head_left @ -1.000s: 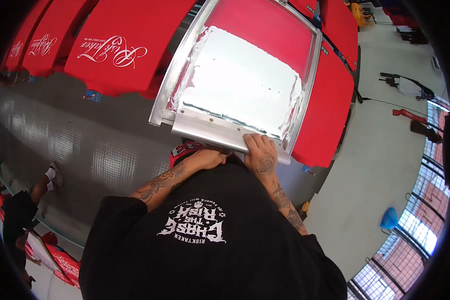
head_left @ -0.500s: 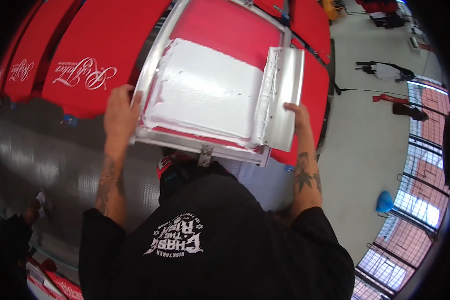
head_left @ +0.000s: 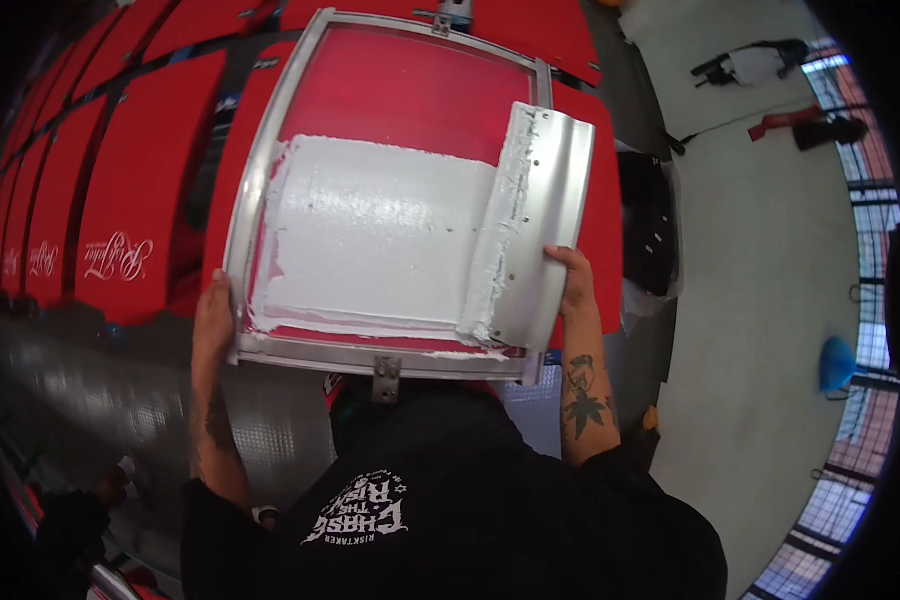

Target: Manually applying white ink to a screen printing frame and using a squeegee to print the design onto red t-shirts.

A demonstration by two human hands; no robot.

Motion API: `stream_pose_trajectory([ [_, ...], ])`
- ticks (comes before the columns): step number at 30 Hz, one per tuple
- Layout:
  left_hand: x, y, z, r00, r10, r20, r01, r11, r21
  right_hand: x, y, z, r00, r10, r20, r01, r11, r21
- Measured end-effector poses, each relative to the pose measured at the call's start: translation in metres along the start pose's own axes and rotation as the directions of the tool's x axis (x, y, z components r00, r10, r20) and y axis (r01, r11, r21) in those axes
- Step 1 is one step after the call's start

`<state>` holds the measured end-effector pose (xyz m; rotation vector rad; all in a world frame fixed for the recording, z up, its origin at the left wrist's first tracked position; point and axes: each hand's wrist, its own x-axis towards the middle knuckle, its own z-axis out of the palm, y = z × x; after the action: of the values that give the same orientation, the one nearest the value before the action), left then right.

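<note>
A metal-rimmed printing screen (head_left: pixel 298 352) lies in front of me over a red garment (head_left: pixel 597 205). Thick white ink (head_left: pixel 375 230) covers the near part of its mesh; the far part shows red. Across the right side rests a wide metal squeegee (head_left: pixel 555 180), its inner edge coated with ink. My left hand (head_left: pixel 213 320) is closed around the screen's left rim near the close corner. My right hand (head_left: pixel 575 280) grips the squeegee's outer edge, thumb on top. Its other fingers are hidden, so whether they also touch the screen's rim does not show.
Rows of red garments (head_left: pixel 150 200) on boards stretch away on the left. Metal clamps sit on the screen's near bar (head_left: pixel 386 380) and far bar. Dark, plastic-wrapped material (head_left: pixel 650 220) lies to the right, beside a pale floor (head_left: pixel 715 330). A blue object (head_left: pixel 837 362) is farther right.
The screen, with the squeegee on it and both hands at its sides, now appears lower and farther left. More red garments show on the left. Both hands keep their grips.
</note>
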<state>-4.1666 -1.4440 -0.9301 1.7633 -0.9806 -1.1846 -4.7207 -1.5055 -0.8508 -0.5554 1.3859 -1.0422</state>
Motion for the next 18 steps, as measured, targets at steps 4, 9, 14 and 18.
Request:
stream_pose_trajectory([
  [4, 0.019, -0.005, 0.004, 0.989, -0.111, 0.097, 0.099, 0.988, 0.119, -0.014, -0.022, 0.023, 0.996, -0.033, -0.088, 0.031, 0.999, -0.033],
  [9, 0.021, -0.021, 0.002, 0.992, -0.083, 0.092, 0.084, 0.996, -0.008, -0.02, -0.042, 0.043, 0.994, -0.028, -0.106, 0.011, 0.988, -0.157],
  [14, 0.034, -0.019, -0.005, 0.992, -0.103, 0.068, 0.102, 0.994, 0.029, -0.016, -0.051, 0.064, 0.996, -0.068, -0.061, 0.059, 0.988, -0.139],
  [18, 0.016, -0.031, 0.005, 0.988, -0.1, 0.122, 0.099, 0.995, 0.015, -0.035, -0.024, 0.052, 0.961, -0.185, -0.204, 0.137, 0.964, -0.23],
])
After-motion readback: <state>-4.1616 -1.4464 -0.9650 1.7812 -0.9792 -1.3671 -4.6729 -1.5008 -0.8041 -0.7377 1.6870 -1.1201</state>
